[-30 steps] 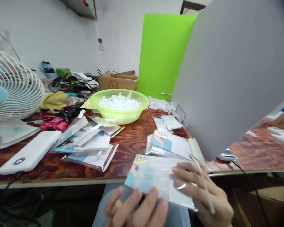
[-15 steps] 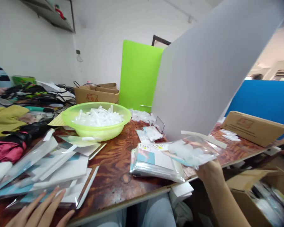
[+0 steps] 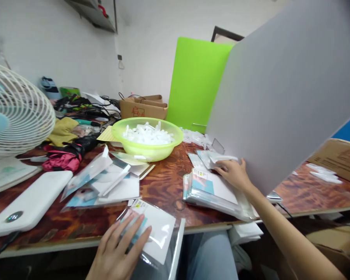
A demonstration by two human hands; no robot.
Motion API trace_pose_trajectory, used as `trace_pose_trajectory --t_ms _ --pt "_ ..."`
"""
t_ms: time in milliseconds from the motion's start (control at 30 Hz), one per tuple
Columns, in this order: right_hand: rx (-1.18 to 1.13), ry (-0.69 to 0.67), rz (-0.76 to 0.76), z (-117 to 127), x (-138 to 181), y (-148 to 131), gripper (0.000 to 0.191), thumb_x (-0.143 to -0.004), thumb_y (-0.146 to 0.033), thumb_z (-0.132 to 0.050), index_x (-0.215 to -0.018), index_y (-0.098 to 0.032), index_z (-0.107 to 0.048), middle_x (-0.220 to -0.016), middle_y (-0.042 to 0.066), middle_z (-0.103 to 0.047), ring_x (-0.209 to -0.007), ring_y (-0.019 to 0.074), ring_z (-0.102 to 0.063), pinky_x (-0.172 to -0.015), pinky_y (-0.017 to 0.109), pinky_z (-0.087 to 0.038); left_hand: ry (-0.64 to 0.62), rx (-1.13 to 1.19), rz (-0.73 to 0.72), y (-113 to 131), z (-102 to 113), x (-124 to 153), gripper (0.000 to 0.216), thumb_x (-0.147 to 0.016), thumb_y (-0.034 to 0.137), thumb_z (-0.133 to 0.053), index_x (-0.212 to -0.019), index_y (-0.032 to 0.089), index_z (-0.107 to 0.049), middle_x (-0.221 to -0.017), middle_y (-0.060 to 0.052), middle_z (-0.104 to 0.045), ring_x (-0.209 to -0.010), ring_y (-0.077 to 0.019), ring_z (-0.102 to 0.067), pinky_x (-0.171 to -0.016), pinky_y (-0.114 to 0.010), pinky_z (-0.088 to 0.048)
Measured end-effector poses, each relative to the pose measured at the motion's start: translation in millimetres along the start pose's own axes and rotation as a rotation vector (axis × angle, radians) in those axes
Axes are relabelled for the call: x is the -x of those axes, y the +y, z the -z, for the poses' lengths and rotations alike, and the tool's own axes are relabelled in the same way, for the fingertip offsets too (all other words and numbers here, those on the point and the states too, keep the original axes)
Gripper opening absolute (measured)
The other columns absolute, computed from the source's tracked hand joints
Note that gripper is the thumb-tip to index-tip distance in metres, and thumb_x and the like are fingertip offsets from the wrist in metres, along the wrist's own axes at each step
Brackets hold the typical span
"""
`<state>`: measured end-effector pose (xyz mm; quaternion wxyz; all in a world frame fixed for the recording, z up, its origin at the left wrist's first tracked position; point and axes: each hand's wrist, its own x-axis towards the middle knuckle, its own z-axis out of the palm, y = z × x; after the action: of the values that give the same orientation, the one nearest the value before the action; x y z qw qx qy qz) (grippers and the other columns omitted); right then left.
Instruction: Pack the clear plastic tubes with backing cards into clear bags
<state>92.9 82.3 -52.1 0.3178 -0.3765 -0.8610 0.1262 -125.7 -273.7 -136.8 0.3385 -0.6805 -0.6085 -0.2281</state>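
Note:
My left hand (image 3: 118, 249) lies flat, fingers stretched out, on a clear packet with a white and blue card (image 3: 156, 229) at the table's near edge. My right hand (image 3: 235, 173) reaches to the foot of the grey divider board (image 3: 280, 97) and touches a small white plastic piece (image 3: 223, 158) lying on small clear bags (image 3: 205, 157); its fingers curl around that piece. Just in front of it sits a stack of filled packets (image 3: 212, 192). A green bowl (image 3: 147, 136) of white plastic parts stands behind.
A white fan (image 3: 14, 111) and a white power bank (image 3: 29, 202) stand at the left. Loose packets (image 3: 105, 181) are spread left of centre. A cardboard box (image 3: 336, 155) lies at right, another (image 3: 141, 109) behind the bowl, beside a green board (image 3: 196, 81).
My right hand, which held a filled packet out to the right, has come back empty of it to the small bags. My left hand now rests on a packet at the near edge.

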Motion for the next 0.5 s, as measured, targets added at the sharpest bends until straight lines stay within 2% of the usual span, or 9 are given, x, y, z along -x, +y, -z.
trace_pose_trajectory --t_ms 67,100,167,200,267,333,400,500 --pt "0.041 -0.167 0.006 8 -5 -3 0.022 -0.074 -0.041 -0.063 -0.077 -0.023 -0.075 -0.088 0.007 -0.076 -0.086 0.0302 -0.067 -0.091 0.052 -0.041 -0.02 -0.036 0.007 -8 5 -2 0.04 -0.091 0.01 -0.036 -0.113 0.024 -0.067 -0.111 -0.002 -0.072 -0.106 -0.015 -0.062 -0.101 -0.027 -0.036" --pt "0.057 -0.224 0.012 14 -7 -5 0.026 -0.076 -0.043 -0.06 -0.074 -0.022 -0.075 -0.082 0.007 -0.076 -0.076 0.0271 -0.067 -0.079 0.043 -0.047 -0.004 -0.039 -0.011 -13 7 -2 0.042 -0.091 0.008 -0.034 -0.112 0.023 -0.067 -0.11 -0.002 -0.072 -0.105 -0.0148 -0.062 -0.098 -0.026 -0.039" --pt "0.089 -0.281 0.031 27 -11 -15 0.037 -0.081 -0.048 -0.053 -0.067 -0.02 -0.072 -0.065 0.006 -0.071 -0.06 0.0216 -0.063 -0.061 0.032 -0.045 0.09 -0.011 -0.035 -19 6 -2 0.037 -0.092 0.008 -0.034 -0.107 0.018 -0.066 -0.103 -0.003 -0.073 -0.101 -0.0143 -0.064 -0.093 -0.025 -0.044" --pt "0.102 -0.287 0.046 32 -14 -22 0.041 -0.083 -0.05 -0.05 -0.065 -0.019 -0.071 -0.059 0.006 -0.069 -0.055 0.0197 -0.06 -0.057 0.03 -0.043 0.162 0.022 -0.01 -20 3 -4 0.031 -0.093 0.01 -0.037 -0.104 0.016 -0.065 -0.097 -0.005 -0.073 -0.097 -0.0139 -0.065 -0.09 -0.024 -0.046" --pt "0.113 -0.286 0.091 38 -21 -41 0.046 -0.086 -0.052 -0.046 -0.066 -0.018 -0.069 -0.058 0.005 -0.067 -0.055 0.0178 -0.059 -0.056 0.028 -0.041 0.318 0.121 0.111 -17 -3 -13 0.021 -0.095 0.02 -0.041 -0.1 0.012 -0.06 -0.087 -0.008 -0.07 -0.088 -0.0132 -0.065 -0.083 -0.021 -0.05" --pt "0.112 -0.296 0.16 35 -33 -66 0.044 -0.087 -0.052 -0.046 -0.073 -0.019 -0.07 -0.065 0.004 -0.069 -0.061 0.017 -0.061 -0.059 0.027 -0.042 0.405 0.192 0.251 -12 -13 -25 0.024 -0.097 0.027 -0.039 -0.098 0.013 -0.058 -0.085 -0.009 -0.066 -0.086 -0.0138 -0.064 -0.079 -0.021 -0.052" --pt "0.128 -0.311 0.231 24 -53 -95 0.041 -0.089 -0.05 -0.047 -0.076 -0.019 -0.071 -0.069 0.003 -0.07 -0.064 0.0161 -0.061 -0.061 0.026 -0.043 0.433 0.21 0.333 -6 -24 -38 0.027 -0.097 0.024 -0.035 -0.095 0.016 -0.061 -0.086 -0.008 -0.065 -0.087 -0.0155 -0.064 -0.08 -0.025 -0.052" --pt "0.2 -0.319 0.306 -8 -95 -136 0.032 -0.09 -0.041 -0.052 -0.078 -0.017 -0.071 -0.071 0.004 -0.07 -0.063 0.0149 -0.06 -0.06 0.026 -0.043 0.412 0.202 0.336 -1 -41 -48 0.028 -0.094 0.011 -0.037 -0.092 0.018 -0.064 -0.08 -0.006 -0.065 -0.081 -0.016 -0.065 -0.075 -0.027 -0.053"
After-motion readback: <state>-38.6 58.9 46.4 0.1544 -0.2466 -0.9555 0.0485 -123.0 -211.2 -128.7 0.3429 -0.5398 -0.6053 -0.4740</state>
